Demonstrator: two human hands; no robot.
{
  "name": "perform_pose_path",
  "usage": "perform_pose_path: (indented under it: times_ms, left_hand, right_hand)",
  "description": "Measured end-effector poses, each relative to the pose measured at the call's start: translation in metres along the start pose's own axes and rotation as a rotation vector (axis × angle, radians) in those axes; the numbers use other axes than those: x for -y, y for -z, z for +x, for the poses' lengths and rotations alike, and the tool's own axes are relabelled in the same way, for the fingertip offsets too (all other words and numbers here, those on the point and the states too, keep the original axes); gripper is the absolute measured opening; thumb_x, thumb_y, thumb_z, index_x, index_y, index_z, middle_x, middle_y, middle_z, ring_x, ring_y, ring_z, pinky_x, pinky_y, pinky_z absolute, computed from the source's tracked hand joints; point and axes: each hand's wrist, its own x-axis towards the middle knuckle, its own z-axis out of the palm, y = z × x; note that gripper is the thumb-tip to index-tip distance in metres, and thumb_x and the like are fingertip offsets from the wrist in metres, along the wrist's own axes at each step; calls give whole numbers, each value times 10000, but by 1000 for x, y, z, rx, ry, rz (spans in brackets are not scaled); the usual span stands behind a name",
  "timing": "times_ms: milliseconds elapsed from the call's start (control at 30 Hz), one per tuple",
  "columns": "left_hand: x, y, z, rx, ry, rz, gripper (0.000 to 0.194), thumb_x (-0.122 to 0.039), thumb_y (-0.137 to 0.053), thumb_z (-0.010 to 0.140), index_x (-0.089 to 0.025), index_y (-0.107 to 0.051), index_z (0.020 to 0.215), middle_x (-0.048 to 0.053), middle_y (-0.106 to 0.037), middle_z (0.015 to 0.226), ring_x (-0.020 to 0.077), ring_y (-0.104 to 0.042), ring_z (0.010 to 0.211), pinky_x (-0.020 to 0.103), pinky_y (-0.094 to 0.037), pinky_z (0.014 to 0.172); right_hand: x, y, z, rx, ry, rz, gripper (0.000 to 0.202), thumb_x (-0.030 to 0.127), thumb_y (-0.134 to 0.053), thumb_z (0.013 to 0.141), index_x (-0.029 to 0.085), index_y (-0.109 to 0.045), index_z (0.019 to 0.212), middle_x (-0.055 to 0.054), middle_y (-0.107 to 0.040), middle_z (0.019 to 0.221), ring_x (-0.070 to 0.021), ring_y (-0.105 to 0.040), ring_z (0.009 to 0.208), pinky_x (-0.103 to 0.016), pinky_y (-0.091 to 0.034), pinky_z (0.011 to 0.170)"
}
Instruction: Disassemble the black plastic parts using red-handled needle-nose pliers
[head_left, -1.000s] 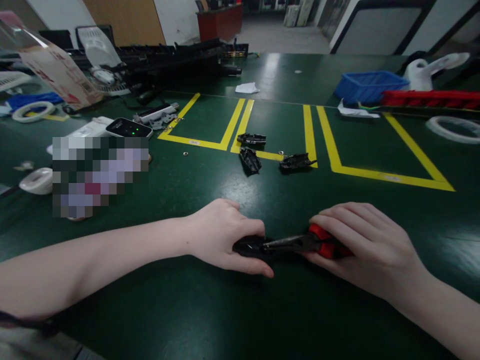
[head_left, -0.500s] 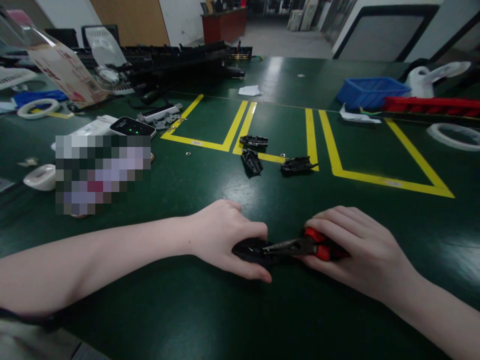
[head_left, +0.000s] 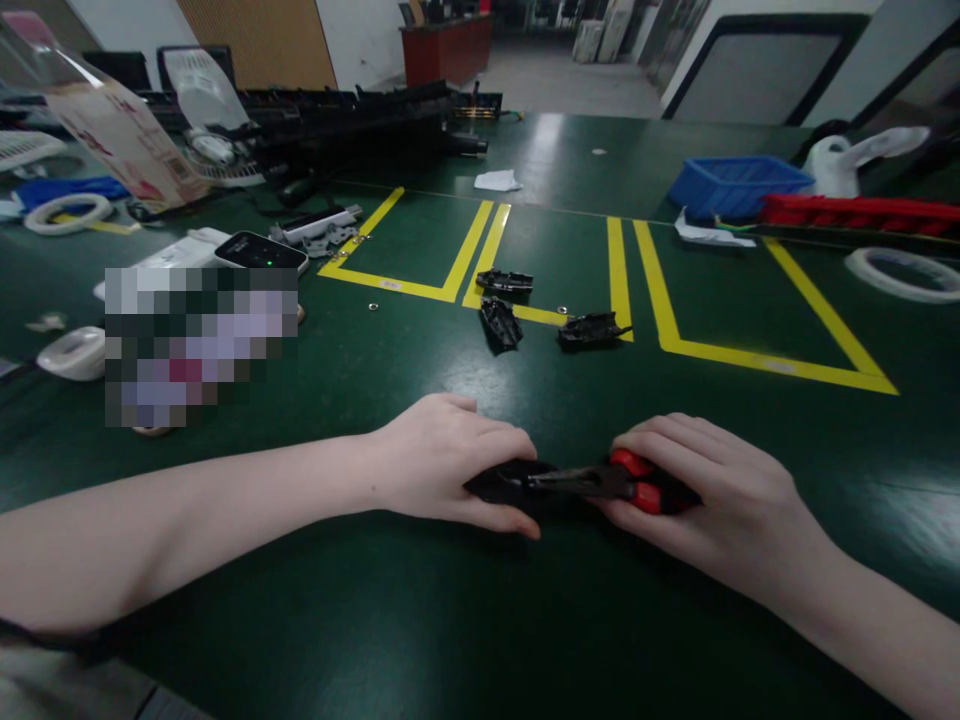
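My left hand (head_left: 457,460) is closed round a black part (head_left: 504,482) low over the green table. My right hand (head_left: 705,490) grips the red handles of long-nosed pliers (head_left: 600,482), whose tips point left and meet the black part. Whether the jaws pinch it is too dark to tell. Beyond my hands lie three black plastic pieces: one upper piece (head_left: 505,282), one tilted piece (head_left: 501,323) and one on the right (head_left: 594,329). A small metal ring (head_left: 562,310) lies among them.
Yellow tape (head_left: 780,367) marks outlines on the green table (head_left: 420,620). At the back right stand a blue basket (head_left: 739,187) and a red strip (head_left: 855,213), with a tape roll (head_left: 904,274) nearer. A bottle (head_left: 120,130), a black device (head_left: 261,252) and a blurred-out object are left.
The pliers' jaws look closer together and their handles have turned slightly. My left thumb has moved up a little toward the black part. The whole view has shifted slightly.
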Motion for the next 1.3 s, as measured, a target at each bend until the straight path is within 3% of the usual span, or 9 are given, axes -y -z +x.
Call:
perform_pose_path:
  times_ms: [267,533,833,1000,1300]
  left_hand:
    - [0,2,1,-2,53,-23,453,-588,-662,881,-167,-627,1045,-28,-712,855,102,-576,611,248,-381,622]
    - [1,3,1,28,36,-82,570,-688,-431,957,-167,-650,1027,4,-686,868,112,-560,648,264,-356,629]
    - [3,2,1,54,9,-64,515,-652,-544,924,-178,-689,1063,12,-649,866,129,-556,687,270,-352,616]
    - [3,1,1,67,-43,22,527,-639,-624,879,-205,-674,1172,79,-620,1081,214,-574,934,311,-412,738]
    - [2,2,-1,102,-20,19,608,-604,-663,870,-238,-587,1349,112,-562,1292,254,-561,1124,374,-463,901]
  right_hand:
    - [0,-1,-2,-1,-97,63,239,417,-634,902,201,-592,996,-49,-627,902,-185,-580,752,-317,-486,594]
    - [2,0,1,-21,-108,93,225,410,-654,882,208,-590,959,-52,-633,879,-184,-586,740,-314,-472,581]
    - [2,0,2,-31,-110,99,227,415,-661,884,215,-587,961,-48,-630,876,-184,-589,747,-308,-472,588]
    - [2,0,3,-70,-197,145,242,453,-667,871,231,-608,948,-46,-638,888,-194,-602,754,-324,-482,590]
    - [3,3,11,-99,-355,108,302,500,-670,871,210,-626,938,-64,-634,899,-202,-612,759,-330,-511,595]
